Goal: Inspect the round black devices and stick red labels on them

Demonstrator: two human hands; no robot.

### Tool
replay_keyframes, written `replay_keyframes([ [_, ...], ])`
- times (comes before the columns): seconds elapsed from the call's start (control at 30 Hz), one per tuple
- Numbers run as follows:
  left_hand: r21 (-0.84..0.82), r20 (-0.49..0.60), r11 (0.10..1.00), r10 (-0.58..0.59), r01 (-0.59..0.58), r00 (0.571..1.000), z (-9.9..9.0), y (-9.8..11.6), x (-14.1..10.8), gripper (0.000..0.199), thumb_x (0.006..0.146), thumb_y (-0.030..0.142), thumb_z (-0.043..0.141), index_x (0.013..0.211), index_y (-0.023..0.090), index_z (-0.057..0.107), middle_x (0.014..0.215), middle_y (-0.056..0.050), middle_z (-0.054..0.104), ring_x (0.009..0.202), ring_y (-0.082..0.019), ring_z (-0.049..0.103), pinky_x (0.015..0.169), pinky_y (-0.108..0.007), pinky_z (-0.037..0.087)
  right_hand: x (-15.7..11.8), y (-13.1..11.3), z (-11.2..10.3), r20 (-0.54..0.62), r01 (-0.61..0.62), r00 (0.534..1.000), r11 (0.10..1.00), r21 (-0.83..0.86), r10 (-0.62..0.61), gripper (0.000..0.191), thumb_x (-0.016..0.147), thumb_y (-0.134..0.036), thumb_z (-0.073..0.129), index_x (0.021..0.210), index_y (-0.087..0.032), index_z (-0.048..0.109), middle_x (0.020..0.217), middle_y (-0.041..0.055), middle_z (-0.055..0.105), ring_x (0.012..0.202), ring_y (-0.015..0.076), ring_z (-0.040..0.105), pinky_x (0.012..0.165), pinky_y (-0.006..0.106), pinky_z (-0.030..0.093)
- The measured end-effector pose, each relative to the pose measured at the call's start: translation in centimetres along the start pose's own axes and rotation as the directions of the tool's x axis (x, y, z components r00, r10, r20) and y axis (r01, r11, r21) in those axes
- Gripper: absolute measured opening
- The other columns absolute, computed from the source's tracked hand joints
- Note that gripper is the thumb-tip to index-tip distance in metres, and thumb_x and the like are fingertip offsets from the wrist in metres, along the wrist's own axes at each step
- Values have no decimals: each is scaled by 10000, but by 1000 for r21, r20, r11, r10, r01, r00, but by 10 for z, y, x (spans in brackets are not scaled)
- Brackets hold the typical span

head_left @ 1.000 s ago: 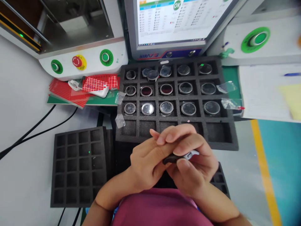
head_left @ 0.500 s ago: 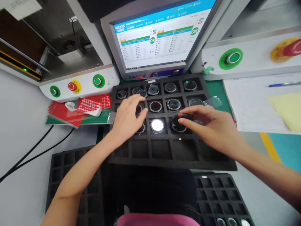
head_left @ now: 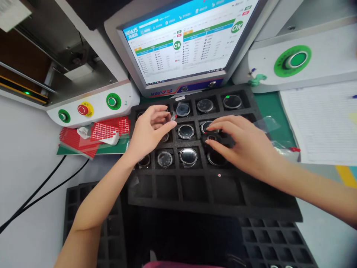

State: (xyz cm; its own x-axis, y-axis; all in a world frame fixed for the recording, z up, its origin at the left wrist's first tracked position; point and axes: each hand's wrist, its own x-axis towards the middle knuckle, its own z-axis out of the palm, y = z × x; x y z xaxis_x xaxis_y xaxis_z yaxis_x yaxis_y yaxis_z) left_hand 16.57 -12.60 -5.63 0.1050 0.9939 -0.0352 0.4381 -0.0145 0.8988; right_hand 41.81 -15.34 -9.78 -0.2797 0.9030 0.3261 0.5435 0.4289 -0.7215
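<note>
My left hand (head_left: 149,128) is over the left side of a black foam tray (head_left: 167,172), thumb and fingers pinching a small clear film piece with a red tab (head_left: 173,116). My right hand (head_left: 240,143) grips a small dark object with a round end (head_left: 212,138) between thumb and fingers; its exact kind I cannot make out. Beneath that hand lies a round glass-faced disc (head_left: 216,158) in its compartment. Similar discs sit in the tray, among them a shiny one (head_left: 188,156), a dark one (head_left: 186,131) and one with a green dot (head_left: 232,101).
Behind the tray stands a monitor (head_left: 181,48). White machine panels carry green buttons (head_left: 298,59) and a red stop button (head_left: 83,109). Red label sheets (head_left: 110,130) lie at left, papers (head_left: 318,123) at right. More foam trays (head_left: 276,242) sit lower down.
My left hand has closed from spread fingers to a pinch on the clear film piece. My right hand still holds the dark object, now turned with its round end showing. The view has shifted slightly.
</note>
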Motion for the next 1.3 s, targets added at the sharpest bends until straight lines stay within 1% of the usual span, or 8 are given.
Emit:
replay_keyframes([
  [0.1,-366,154,926,-36,91,987,-4,21,-42,418,831,367,813,1169,187,645,1144,-112,773,996,-247,788,819,-337,667,-13,-39,-3,-98,-87,989,967,241,114,194,907,-323,695,1088,-255,714,1122,68,745,1007,249,714,942,450,601],
  [0.2,-573,262,805,2,154,965,-3,41,-85,413,832,470,825,1126,216,686,1041,-80,799,875,-243,811,675,-280,674,-32,-81,5,-92,-137,965,771,623,246,206,949,-366,691,1132,-279,728,1159,50,756,1073,223,726,965,395,620],
  [0.33,-641,264,749,8,170,964,6,52,-126,342,893,498,760,1015,178,750,910,-89,814,750,-234,811,603,-255,668,-58,-116,31,-33,-81,965,414,907,262,281,917,-454,737,1131,-274,767,1142,49,771,1083,216,734,924,350,643],
  [0.43,-628,225,767,19,130,974,14,54,-147,422,1012,513,576,1002,142,777,899,-117,817,702,-228,804,577,-273,674,-74,-130,47,-71,-45,956,379,924,286,210,905,-328,764,1109,-279,774,1088,34,779,980,181,749,862,302,650],
  [0.6,-134,-53,945,294,-299,954,21,59,-171,209,966,253,680,1151,183,748,1090,-77,818,913,-198,809,774,-239,685,-89,-140,50,-164,2,940,478,878,299,158,913,-261,742,1068,-286,764,1017,35,783,909,188,757,821,321,655],
  [0.73,335,-59,775,585,-536,809,24,67,-181,300,957,86,609,1225,189,696,1126,-53,811,1018,-157,784,970,-224,629,-90,-142,45,-187,75,957,435,897,221,169,941,-318,672,1087,-257,730,1100,70,772,1014,234,765,915,413,652],
  [1.07,630,-44,565,711,-532,702,42,69,-185,299,997,126,516,1253,155,669,1062,-112,789,885,-185,774,867,-283,650,-90,-137,50,-58,41,993,158,987,104,278,916,-436,509,1149,-343,630,1227,43,693,1117,235,729,837,399,656],
  [1.3,626,-167,613,709,-482,685,55,61,-188,301,1041,162,457,1259,197,662,1083,-107,788,966,-201,781,955,-312,618,-92,-147,45,57,-56,993,-7,998,99,179,896,-415,584,1041,-323,634,1200,27,670,1089,206,717,992,419,608],
])
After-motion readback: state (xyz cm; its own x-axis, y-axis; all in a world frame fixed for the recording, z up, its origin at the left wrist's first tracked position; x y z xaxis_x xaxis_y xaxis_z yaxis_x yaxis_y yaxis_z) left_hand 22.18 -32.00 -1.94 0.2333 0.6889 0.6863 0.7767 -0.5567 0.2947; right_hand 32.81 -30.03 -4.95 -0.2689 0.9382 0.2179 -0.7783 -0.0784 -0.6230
